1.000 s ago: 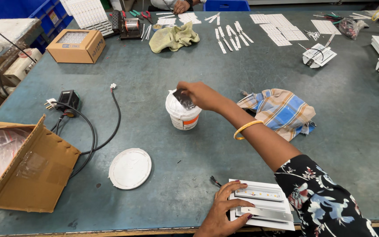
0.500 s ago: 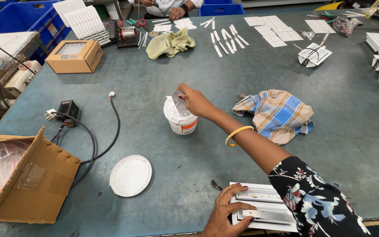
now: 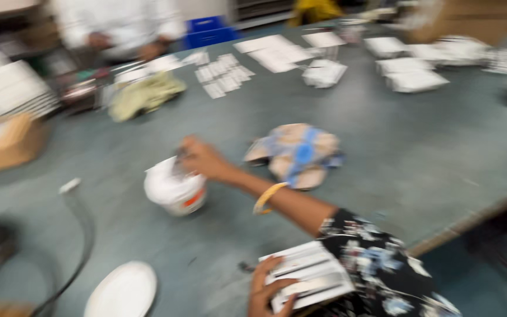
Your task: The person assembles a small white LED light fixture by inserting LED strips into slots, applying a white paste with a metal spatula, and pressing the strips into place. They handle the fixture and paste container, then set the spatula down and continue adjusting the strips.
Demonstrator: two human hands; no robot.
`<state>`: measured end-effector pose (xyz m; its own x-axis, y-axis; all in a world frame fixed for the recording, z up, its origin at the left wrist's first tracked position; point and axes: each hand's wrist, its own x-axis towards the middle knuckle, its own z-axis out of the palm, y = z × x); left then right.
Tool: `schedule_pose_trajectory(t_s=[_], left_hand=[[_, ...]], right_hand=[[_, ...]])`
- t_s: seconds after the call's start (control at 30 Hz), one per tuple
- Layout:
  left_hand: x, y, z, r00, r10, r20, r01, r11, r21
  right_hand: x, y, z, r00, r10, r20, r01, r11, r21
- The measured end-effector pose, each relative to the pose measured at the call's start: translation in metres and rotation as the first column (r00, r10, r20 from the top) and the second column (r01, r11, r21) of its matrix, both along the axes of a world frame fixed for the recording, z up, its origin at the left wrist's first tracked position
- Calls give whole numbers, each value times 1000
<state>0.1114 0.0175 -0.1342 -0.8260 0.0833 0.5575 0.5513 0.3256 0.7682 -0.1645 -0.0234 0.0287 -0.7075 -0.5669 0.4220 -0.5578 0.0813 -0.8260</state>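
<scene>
The view is blurred by motion. My right hand (image 3: 200,158) reaches across to the rim of a small white tub (image 3: 171,194) with an orange mark and pinches a small dark tool over its open top. A yellow bangle (image 3: 268,196) sits on that wrist. My left hand (image 3: 268,287), at the bottom edge, curls its fingers over the end of a flat white ribbed part (image 3: 312,273) lying on the grey-green table (image 3: 382,147).
A checked blue and tan cloth (image 3: 297,152) lies right of the tub. A round white lid (image 3: 121,290) and a black cable (image 3: 80,217) are at the lower left. Further back are a cardboard box (image 3: 4,144), a yellowish rag (image 3: 142,97), white parts, and another person (image 3: 118,23).
The camera has swung right and blurred, so the table's right edge now shows. My right hand stays at the tub with the dark tool. My left hand remains on the white part.
</scene>
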Motion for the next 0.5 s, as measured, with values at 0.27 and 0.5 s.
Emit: schedule_pose_trajectory(t_s=[0.27, 0.5], left_hand=[[-64, 8, -5, 892, 50, -449, -103, 990, -94], [-72, 18, -13, 913, 179, -367, -229, 969, -97]], right_hand=[[43, 30, 10, 969, -72, 237, 100, 989, -110], [74, 118, -6, 652, 145, 744, 186, 921, -342]])
